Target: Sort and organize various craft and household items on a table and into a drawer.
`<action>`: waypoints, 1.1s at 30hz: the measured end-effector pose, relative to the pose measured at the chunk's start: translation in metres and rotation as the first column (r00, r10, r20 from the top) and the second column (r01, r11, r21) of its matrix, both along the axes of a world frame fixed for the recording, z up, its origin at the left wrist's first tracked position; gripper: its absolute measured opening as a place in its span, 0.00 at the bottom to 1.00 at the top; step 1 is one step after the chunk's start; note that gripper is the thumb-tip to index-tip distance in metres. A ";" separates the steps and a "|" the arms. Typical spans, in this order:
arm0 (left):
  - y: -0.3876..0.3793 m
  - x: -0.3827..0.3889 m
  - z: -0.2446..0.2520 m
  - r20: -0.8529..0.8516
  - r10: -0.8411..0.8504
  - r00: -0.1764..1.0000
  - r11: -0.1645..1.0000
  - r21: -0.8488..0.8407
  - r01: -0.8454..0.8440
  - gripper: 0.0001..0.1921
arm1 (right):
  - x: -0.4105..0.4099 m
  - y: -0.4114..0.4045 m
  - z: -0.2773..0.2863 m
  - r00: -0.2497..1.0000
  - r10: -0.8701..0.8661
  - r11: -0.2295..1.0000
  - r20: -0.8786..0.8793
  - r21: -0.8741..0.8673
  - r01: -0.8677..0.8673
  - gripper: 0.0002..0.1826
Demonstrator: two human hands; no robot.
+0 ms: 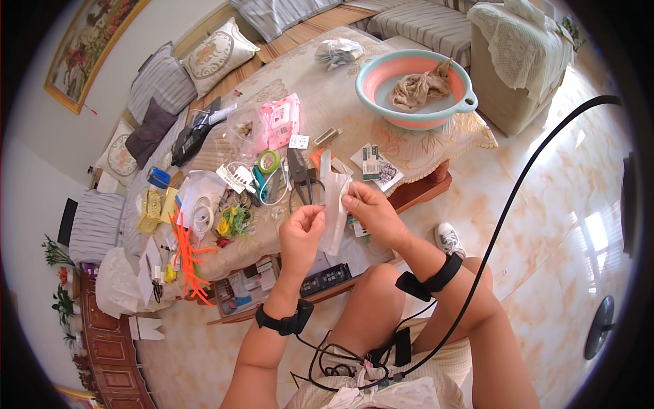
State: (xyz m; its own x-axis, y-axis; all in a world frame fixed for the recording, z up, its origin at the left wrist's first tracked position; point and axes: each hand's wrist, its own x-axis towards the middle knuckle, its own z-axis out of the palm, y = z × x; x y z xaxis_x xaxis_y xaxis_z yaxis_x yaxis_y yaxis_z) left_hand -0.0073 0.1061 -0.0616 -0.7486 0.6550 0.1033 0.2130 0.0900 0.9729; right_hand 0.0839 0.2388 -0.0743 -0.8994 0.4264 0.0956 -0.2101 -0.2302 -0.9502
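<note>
A narrow whitish pouch, thin and slightly see-through, hangs upright before me over the table's front edge. My right hand grips its right edge between thumb and fingers, near the upper part. At the pouch's left edge is my left hand, thumb and fingertips pinched together. Whether those fingertips hold the pouch or something thin is too small to tell. Just behind the pouch's top stands a pale flat strip; its lower end is hidden.
Pliers, green tape, orange strips and tangled thread crowd the tablecloth. A basin holds a brown cloth. An open drawer lies below my hands. A black cable runs past my right arm.
</note>
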 end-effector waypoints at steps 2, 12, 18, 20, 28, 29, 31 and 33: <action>-0.004 -0.001 0.003 0.029 -0.002 1.000 1.000 -0.030 0.002 0.07 | 0.003 0.004 0.002 0.997 0.079 0.986 0.021 -0.148 -0.075 0.07; -0.016 0.007 0.021 0.509 -0.097 0.855 0.981 0.196 -0.005 0.05 | 0.008 0.003 0.004 0.989 0.141 0.979 0.041 -0.154 -0.133 0.08; -0.012 0.013 0.024 0.428 -0.037 0.903 0.983 0.180 -0.045 0.05 | 0.009 0.002 0.005 0.990 0.102 0.976 0.098 -0.203 -0.080 0.08; -0.014 0.008 0.017 0.306 0.046 0.951 0.986 0.141 -0.093 0.05 | 0.011 0.003 0.009 0.991 0.071 0.967 0.113 -0.251 -0.040 0.07; -0.031 -0.098 -0.010 0.298 0.232 0.926 0.945 0.156 -0.287 0.06 | 0.018 0.015 0.007 0.972 -0.011 0.968 0.234 -0.240 0.069 0.08; -0.035 -0.112 -0.012 0.315 0.284 0.905 0.921 0.172 -0.349 0.07 | 0.020 0.017 0.007 0.968 -0.038 0.967 0.249 -0.235 0.098 0.08; -0.035 -0.127 -0.013 0.336 0.337 0.879 0.890 0.190 -0.414 0.07 | 0.024 0.023 0.006 0.966 -0.034 0.964 0.255 -0.246 0.099 0.07; -0.029 -0.139 -0.011 0.277 0.356 0.892 0.913 0.098 -0.395 0.08 | 0.027 0.028 0.007 0.976 -0.024 0.958 0.217 -0.275 0.085 0.06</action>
